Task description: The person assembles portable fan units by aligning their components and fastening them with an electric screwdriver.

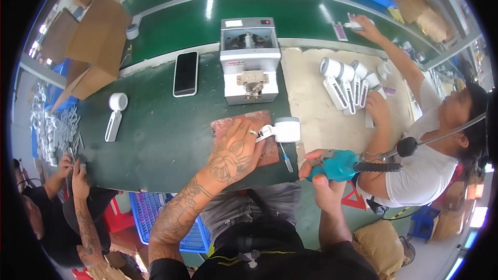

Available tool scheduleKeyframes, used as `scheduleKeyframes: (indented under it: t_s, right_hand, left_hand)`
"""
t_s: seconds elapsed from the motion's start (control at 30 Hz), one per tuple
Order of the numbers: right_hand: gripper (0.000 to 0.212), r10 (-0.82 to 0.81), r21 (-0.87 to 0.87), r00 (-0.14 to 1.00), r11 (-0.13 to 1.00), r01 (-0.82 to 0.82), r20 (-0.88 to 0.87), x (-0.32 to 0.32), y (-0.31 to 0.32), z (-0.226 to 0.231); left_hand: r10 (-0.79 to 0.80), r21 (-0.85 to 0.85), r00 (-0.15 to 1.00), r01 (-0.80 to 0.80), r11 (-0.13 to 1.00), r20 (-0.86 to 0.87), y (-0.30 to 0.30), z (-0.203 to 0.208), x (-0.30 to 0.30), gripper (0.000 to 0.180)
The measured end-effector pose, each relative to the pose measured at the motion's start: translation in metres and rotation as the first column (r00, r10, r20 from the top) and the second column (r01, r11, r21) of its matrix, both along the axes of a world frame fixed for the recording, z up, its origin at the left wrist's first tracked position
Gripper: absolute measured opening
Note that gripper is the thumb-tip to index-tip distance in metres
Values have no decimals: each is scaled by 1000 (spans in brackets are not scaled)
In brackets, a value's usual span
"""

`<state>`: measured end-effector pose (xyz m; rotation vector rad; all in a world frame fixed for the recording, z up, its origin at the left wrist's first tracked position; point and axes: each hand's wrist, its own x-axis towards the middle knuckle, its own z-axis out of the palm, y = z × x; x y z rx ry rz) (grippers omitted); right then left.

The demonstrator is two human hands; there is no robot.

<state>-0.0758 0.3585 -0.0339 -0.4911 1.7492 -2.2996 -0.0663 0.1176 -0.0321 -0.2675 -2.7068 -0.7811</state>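
My left hand lies over a worn reddish pad. Its fingers press on the slim handle of a white device with a round, grey-rimmed head, which rests at the pad's right edge. Wrapped around a teal electric screwdriver is my right hand, just right of the table's front corner. A black coiled cord and a cable run rightward from the tool. Below the round head lies a small blue-handled screwdriver. The fingertips of my left hand are partly hidden.
A grey-white bench machine stands ahead, beside a phone. Another white device lies left, near a cardboard box. At right, a co-worker in white reaches around several such devices. Another person works at left.
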Motion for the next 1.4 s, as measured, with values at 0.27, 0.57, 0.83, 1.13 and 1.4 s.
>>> scheduleKeyframes:
  t_s: [0.27, 0.57, 0.83, 1.13, 1.4]
  right_hand:
    - [69, -29, 90, 995, 995, 38, -100, 1, -48, 9]
    - [75, -114, -137, 941, 988, 74, -320, -92, -125, 40]
    - [39, -71, -140, 910, 990, 15, -408, -134, -180, 34]
    - [43, -46, -78, 917, 997, 17, -396, -140, -189, 17]
    - [39, 126, 102, 927, 990, -96, -354, -144, -176, 22]
  left_hand:
    - [103, 179, 990, -84, 980, -99, -8, -23, 14, 27]
    - [-13, 139, 999, 7, 990, 41, -50, -27, 1, 32]
    - [36, 57, 989, -28, 998, -145, -45, -36, 13, 45]
    - [16, -24, 991, -20, 1000, -136, -56, -32, 19, 43]
    - [46, -94, 992, -58, 994, -121, -29, -33, 5, 43]
